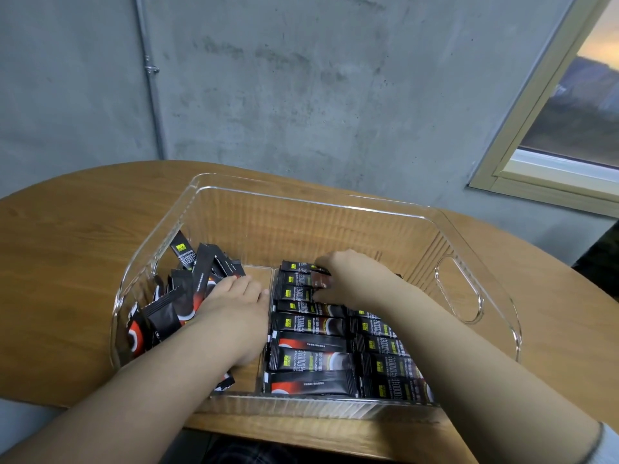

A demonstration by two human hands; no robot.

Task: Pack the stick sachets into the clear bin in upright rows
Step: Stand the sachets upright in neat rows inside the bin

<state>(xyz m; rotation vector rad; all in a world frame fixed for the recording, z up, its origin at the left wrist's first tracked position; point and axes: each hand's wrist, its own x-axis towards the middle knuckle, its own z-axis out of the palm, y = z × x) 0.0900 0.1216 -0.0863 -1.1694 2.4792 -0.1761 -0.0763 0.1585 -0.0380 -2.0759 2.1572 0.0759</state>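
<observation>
Stick sachets, black: loose heap [182,296] under and beyond the left hand [234,306], at the bin's left end; neat rows [321,336] beneath and nearer than the right hand [351,276]. Left hand: fingers straight, resting flat on the heap. Right hand: fingers curled, pinching one sachet [322,282] at the far row. Clear bin [469,289]: around both hands, on a wooden table [67,236]. Concrete wall [301,95] beyond; window [576,105] right.

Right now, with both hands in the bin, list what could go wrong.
1. The left hand rests on the loose heap of sachets; pulling away could topple them across the bare strip into the rows.
2. The right hand, fingers hidden, works the far end of the packed rows; a nudge may skew neighbouring sachets.
</observation>
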